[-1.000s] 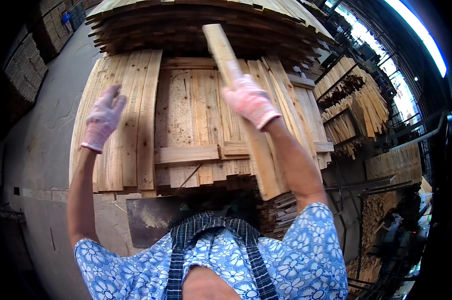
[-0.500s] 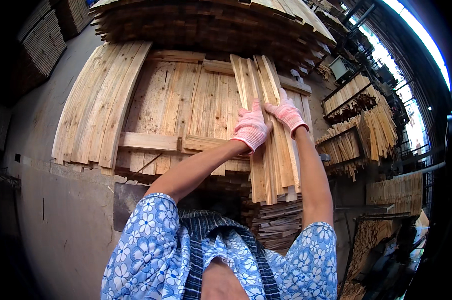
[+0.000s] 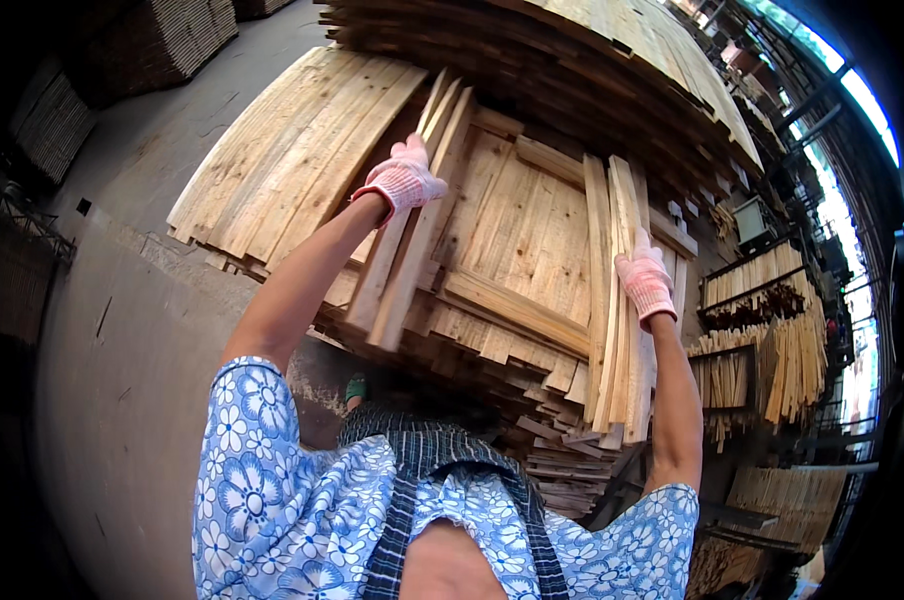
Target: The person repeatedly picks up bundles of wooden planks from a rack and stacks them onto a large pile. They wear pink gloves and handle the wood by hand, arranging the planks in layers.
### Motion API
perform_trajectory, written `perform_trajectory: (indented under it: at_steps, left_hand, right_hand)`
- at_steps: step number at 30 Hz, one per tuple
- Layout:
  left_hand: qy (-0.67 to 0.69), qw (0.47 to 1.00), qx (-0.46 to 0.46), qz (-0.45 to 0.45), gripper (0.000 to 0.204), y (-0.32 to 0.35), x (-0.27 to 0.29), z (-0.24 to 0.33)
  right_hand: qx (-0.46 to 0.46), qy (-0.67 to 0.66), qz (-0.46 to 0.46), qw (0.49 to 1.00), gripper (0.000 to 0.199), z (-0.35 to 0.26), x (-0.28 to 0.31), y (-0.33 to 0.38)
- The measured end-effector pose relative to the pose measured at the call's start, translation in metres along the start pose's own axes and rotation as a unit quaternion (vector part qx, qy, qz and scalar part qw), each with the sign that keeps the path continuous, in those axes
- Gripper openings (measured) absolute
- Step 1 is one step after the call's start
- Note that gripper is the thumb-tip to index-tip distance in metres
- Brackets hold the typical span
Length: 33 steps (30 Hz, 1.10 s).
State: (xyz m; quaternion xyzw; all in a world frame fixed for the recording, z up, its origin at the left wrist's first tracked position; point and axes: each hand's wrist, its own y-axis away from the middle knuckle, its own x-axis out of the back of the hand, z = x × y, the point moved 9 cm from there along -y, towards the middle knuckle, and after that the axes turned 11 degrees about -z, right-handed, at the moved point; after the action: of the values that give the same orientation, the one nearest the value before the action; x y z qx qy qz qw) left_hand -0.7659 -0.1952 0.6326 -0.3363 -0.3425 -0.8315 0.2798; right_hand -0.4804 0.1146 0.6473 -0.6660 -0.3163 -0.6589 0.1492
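Observation:
My left hand (image 3: 404,182), in a pink-and-white knit glove, is closed around a few narrow wooden boards (image 3: 424,250). They stand on edge beside the wide row of flat boards on the left. Over on the right, my right hand (image 3: 646,278), gloved alike, rests on another group of narrow boards (image 3: 608,320), its fingers partly bent over them. Between the two groups lies a layer of planks (image 3: 532,225) with short crosspieces (image 3: 517,310) on it. The fingertips of my left hand are partly hidden by the glove and boards.
A row of flat boards (image 3: 292,150) covers the left of the stack. Beyond it rises a taller lumber pile (image 3: 552,70). Racks of upright wood strips (image 3: 762,340) stand on the right, and a concrete floor (image 3: 142,370) stretches to the left.
My left hand has moved left with several narrow boards, away from the group at the right. My right hand stays on the remaining boards. The whole view has shifted and tilted.

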Motion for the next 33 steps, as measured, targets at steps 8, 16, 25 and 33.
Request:
perform_trajectory:
  at_steps: [8,16,25,33]
  left_hand:
    - [-0.014,0.999,0.003,0.028,0.073,-0.025,-0.013,0.006]
    - [0.271,0.943,-0.139,-0.134,0.059,-0.044,0.022,-0.050]
    - [-0.230,0.890,-0.280,0.278,0.044,0.013,0.052,-0.007]
    - [-0.065,0.979,0.154,0.118,0.079,-0.046,0.210,-0.336]
  right_hand:
    - [0.182,-0.296,-0.068,0.935,0.059,-0.194,-0.001,0.008]
    - [0.094,-0.167,-0.054,0.980,0.085,-0.278,-0.071,-0.064]
    - [0.049,-0.514,-0.042,0.855,0.071,-0.316,-0.100,-0.080]
    - [0.164,-0.450,0.037,0.877,0.076,-0.325,-0.092,-0.068]
